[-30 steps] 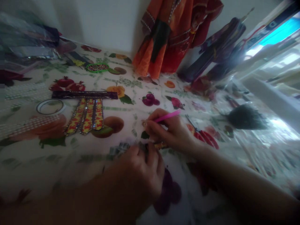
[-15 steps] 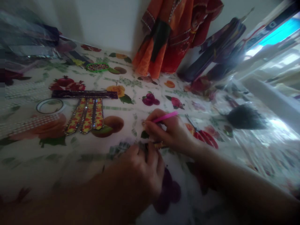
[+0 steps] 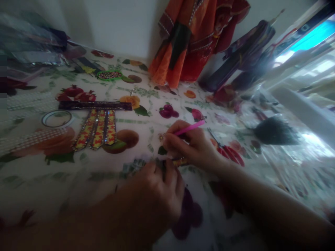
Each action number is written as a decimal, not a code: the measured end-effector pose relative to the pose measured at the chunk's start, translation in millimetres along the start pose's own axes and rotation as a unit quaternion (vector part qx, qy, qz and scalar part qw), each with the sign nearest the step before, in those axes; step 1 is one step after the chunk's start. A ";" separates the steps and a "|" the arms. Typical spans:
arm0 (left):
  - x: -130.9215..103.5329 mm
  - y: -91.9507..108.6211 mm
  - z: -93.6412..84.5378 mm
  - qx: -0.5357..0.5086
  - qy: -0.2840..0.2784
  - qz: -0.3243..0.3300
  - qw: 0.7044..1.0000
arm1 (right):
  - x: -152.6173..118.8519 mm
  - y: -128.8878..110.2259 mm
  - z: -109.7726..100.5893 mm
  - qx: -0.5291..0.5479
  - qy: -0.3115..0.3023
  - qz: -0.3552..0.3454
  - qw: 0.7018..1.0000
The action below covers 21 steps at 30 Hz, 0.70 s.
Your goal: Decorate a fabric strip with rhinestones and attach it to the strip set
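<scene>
My right hand [image 3: 192, 143] is closed in a pinch round a slim pink stick [image 3: 190, 128], whose lower tip is hidden by the fingers. Just left of those fingertips, a small cluster of shiny beads or stones [image 3: 160, 137] lies on the fruit-print tablecloth [image 3: 146, 122]. Below it, my left hand [image 3: 162, 188] has its fingers curled down on a narrow yellow-patterned strip [image 3: 181, 161]. Only a short end of this strip shows between the hands. To the left lies a dark band [image 3: 95, 105] with several yellow-and-red strips [image 3: 97, 129] edged in sparkling stones.
A roll of tape [image 3: 57, 119] and rows of white beads [image 3: 39, 138] lie at left. A green dish of beads [image 3: 109, 75] stands farther back. Red-handled scissors [image 3: 231, 155] and a dark bag [image 3: 276, 129] are at right. Orange and red garments [image 3: 188, 45] hang behind.
My right hand has shifted slightly right with the pink stick, showing more of the bead cluster and the strip's end. My left hand stays nearly still.
</scene>
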<state>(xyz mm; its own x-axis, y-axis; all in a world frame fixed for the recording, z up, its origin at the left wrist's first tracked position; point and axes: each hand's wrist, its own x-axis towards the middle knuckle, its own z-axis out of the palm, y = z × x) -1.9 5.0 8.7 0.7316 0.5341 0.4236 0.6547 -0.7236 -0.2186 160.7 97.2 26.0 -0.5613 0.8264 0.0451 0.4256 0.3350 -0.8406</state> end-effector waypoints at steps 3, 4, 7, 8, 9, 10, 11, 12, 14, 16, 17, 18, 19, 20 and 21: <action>-0.2 -0.1 -1.4 0.005 -0.024 0.010 1.000 | -0.1 -1.4 -0.2 -0.013 -0.005 0.005 1.000; -0.3 -0.4 -2.1 0.006 -0.029 0.013 0.999 | -0.2 -1.9 -0.2 -0.022 -0.007 0.006 1.000; -0.2 -1.5 -3.7 0.003 -0.031 0.018 0.999 | -0.4 -2.8 0.2 -0.050 -0.006 0.002 0.999; -0.1 -1.8 -4.0 0.002 -0.030 0.016 0.999 | -0.4 -2.8 0.4 -0.057 -0.004 -0.001 0.998; 0.2 -2.0 -4.1 0.000 -0.029 0.015 0.999 | -0.4 -2.7 0.5 -0.063 -0.003 -0.005 0.998; 0.5 -2.2 -4.2 -0.001 -0.029 0.014 0.999 | -0.3 -2.6 0.6 -0.068 -0.001 -0.008 0.998; 0.8 -2.2 -4.4 -0.003 -0.029 0.014 0.999 | -0.2 -2.6 0.7 -0.075 -0.002 -0.012 0.997; 1.1 -2.2 -4.5 -0.004 -0.032 0.014 0.999 | 0.0 -2.8 0.6 -0.084 -0.002 -0.019 0.996; 1.7 -2.1 -4.9 -0.007 -0.038 0.015 0.999 | 0.4 -3.7 0.5 -0.107 0.001 -0.031 0.994; 1.8 -2.3 -5.0 -0.009 -0.038 0.016 0.999 | 0.8 -5.2 0.6 -0.123 0.002 -0.040 0.992; 1.8 -2.4 -4.9 -0.011 -0.033 0.016 0.999 | 0.9 -6.0 0.8 -0.125 0.003 -0.042 0.991; 1.6 -2.6 -4.7 -0.010 -0.029 0.016 0.999 | 0.9 -6.7 1.1 -0.126 0.003 -0.044 0.991; 1.4 -2.7 -4.4 -0.008 -0.026 0.016 0.999 | 0.9 -7.1 1.4 -0.126 0.004 -0.044 0.991; 1.2 -2.6 -4.0 -0.006 -0.024 0.016 1.000 | 0.8 -7.1 1.8 -0.125 0.005 -0.044 0.991; 1.0 -2.4 -3.6 -0.002 -0.024 0.015 1.000 | 0.7 -6.8 2.2 -0.123 0.006 -0.041 0.992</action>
<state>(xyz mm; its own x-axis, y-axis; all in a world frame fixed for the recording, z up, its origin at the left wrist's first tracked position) -3.4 5.7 12.9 0.7588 0.5334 0.3739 0.6323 -0.7410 -0.2260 155.9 94.5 30.6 -0.5933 0.7965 0.1164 0.5391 0.5005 -0.6774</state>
